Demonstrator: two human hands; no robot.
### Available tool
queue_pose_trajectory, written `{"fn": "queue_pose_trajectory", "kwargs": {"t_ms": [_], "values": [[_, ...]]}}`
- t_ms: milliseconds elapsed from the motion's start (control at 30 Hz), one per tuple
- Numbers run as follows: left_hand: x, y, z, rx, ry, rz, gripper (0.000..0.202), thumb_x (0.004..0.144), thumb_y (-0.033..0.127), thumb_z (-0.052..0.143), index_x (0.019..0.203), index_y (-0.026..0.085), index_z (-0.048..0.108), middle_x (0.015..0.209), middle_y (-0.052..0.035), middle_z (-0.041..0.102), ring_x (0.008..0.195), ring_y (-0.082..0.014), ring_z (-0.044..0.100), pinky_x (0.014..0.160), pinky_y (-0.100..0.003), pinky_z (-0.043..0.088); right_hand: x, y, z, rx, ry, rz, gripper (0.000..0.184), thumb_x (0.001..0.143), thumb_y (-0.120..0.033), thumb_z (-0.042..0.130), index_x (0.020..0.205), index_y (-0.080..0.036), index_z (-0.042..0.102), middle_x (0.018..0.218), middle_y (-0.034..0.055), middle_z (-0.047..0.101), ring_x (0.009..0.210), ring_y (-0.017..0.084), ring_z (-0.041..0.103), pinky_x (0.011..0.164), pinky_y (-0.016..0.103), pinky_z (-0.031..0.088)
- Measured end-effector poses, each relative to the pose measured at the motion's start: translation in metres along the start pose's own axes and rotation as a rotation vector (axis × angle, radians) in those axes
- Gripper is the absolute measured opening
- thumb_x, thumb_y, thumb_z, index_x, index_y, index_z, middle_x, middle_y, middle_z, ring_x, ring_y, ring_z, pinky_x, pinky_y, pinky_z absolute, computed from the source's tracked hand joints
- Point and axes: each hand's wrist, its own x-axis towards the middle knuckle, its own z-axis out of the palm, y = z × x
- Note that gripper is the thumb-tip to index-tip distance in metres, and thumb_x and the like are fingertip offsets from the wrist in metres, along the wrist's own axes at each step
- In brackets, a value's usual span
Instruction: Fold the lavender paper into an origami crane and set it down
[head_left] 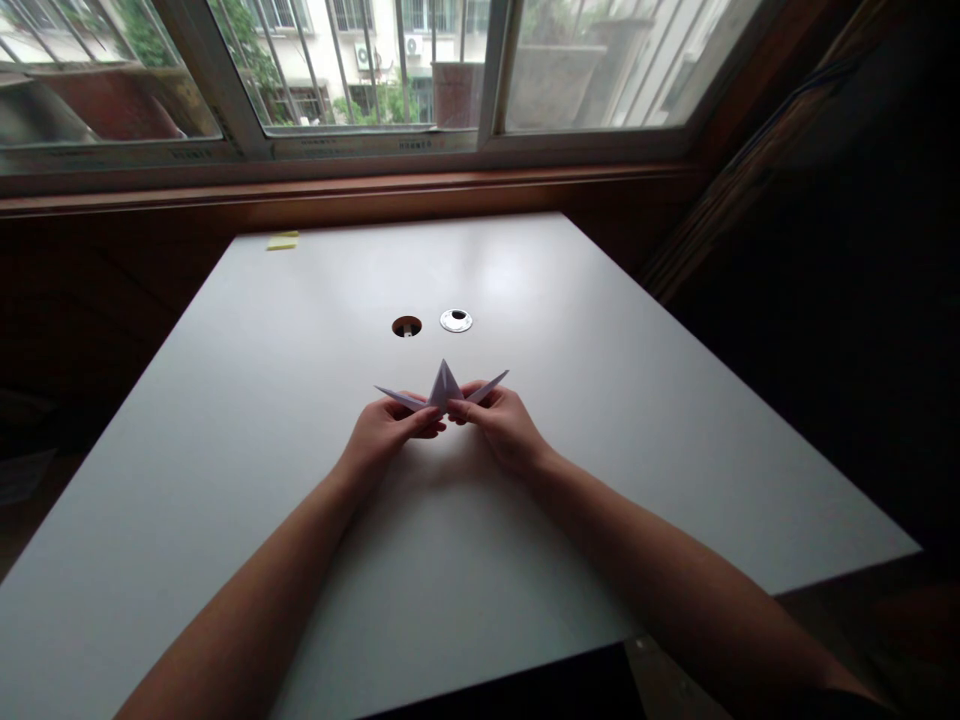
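Note:
A small folded paper figure [444, 385], pale lilac with a pointed peak in the middle and two thin points spreading left and right, is held just above the white table [300, 420]. My left hand [386, 432] pinches its left side with fingers closed. My right hand [501, 425] pinches its right side the same way. Both hands meet at the base of the paper, near the table's middle.
Beyond the hands a round cable hole [406, 326] is cut in the table, with its white cap [456, 320] lying beside it. A yellow sticky note pad [283, 240] lies at the far left corner. A window sill and window run behind; dark furniture stands to the right.

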Motion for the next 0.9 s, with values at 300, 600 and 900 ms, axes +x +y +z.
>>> {"fn": "queue_pose_trajectory", "kwargs": {"t_ms": [300,600,900], "values": [[-0.0024,0.0018,0.0027,-0.017,0.054,-0.016,0.044,0.072,0.050,0.082,0.087,0.011,0.070,0.079,-0.0114,0.074,0.076,-0.0252,0.074,0.074,-0.036,0.061,0.0021,0.0032,0.0007,0.034,0.030,0.011,0.034,0.067,-0.043,0.085,0.086,-0.017,0.075,0.071,0.0035,0.071,0.067,0.017,0.063,0.069,0.033,0.048],[-0.0016,-0.0014,0.0022,-0.027,0.055,-0.002,0.041,0.073,0.050,0.081,0.082,0.013,0.064,0.077,-0.0101,0.074,0.075,-0.0250,0.073,0.070,-0.035,0.060,-0.0008,0.0008,0.0046,0.038,0.072,-0.009,0.033,0.066,-0.042,0.086,0.086,-0.018,0.076,0.071,0.0038,0.072,0.066,0.018,0.065,0.068,0.034,0.049],[-0.0034,0.0017,0.0021,0.020,0.010,-0.003,0.042,0.075,0.050,0.080,0.086,0.013,0.065,0.075,-0.0092,0.073,0.070,-0.0212,0.071,0.064,-0.030,0.058,0.0003,0.0016,0.0007,0.036,0.016,-0.022,0.036,0.066,-0.042,0.086,0.089,-0.018,0.074,0.074,0.0033,0.073,0.070,0.018,0.066,0.071,0.034,0.050]]}}
